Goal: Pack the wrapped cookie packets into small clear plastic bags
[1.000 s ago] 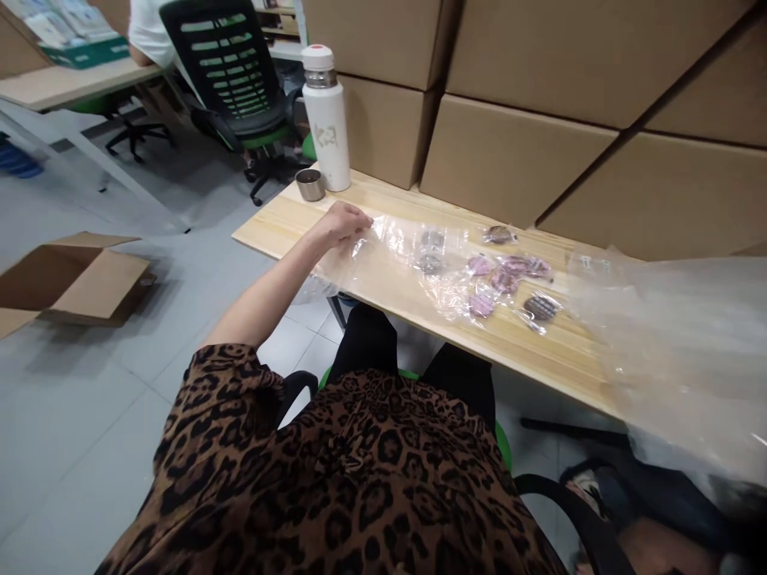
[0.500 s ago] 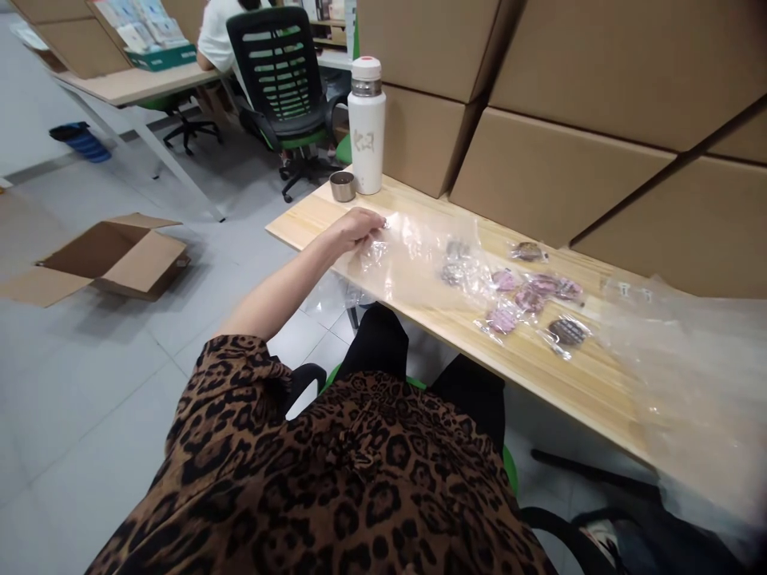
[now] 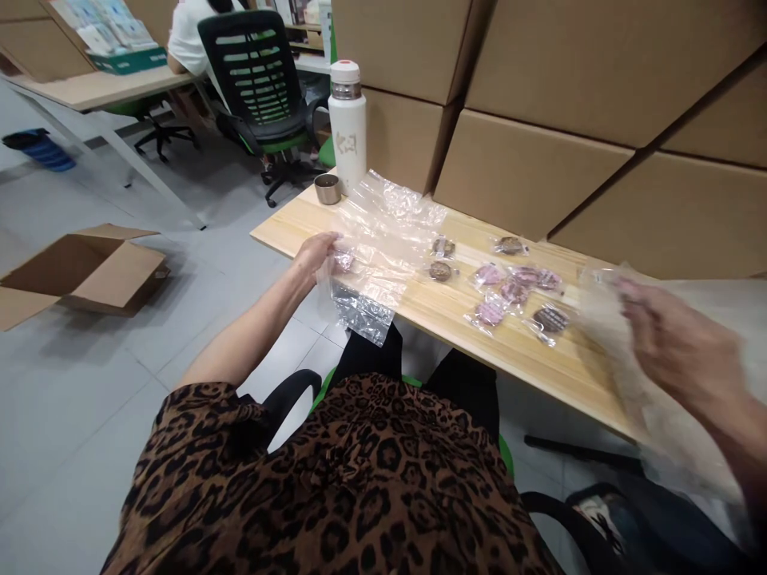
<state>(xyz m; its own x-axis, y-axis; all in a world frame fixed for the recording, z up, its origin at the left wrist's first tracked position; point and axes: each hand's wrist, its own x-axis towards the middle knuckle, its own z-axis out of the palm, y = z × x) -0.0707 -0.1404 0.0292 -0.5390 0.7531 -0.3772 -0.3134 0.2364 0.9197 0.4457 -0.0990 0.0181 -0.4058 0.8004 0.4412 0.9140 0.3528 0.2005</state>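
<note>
My left hand (image 3: 317,254) grips the near edge of a clear plastic bag (image 3: 383,239) lifted off the wooden table (image 3: 455,319); part of the bag hangs over the table's front edge. Several small wrapped round items (image 3: 515,287) lie on the wood just right of the bag. My right hand (image 3: 677,351) is blurred at the right, over a large sheet of clear plastic (image 3: 647,399), with its fingers stretched toward the left. It is not clear whether it grips the plastic.
A white flask (image 3: 347,124) and a small metal cup (image 3: 327,188) stand at the table's far left corner. Stacked cardboard boxes (image 3: 539,160) wall the back. An open box (image 3: 77,267) lies on the floor left. A person sits at another desk behind a black chair (image 3: 257,80).
My left hand pulled the clear bag toward the table's near edge and lifted it, uncovering two wrapped items. My right hand has come into view at the right.
</note>
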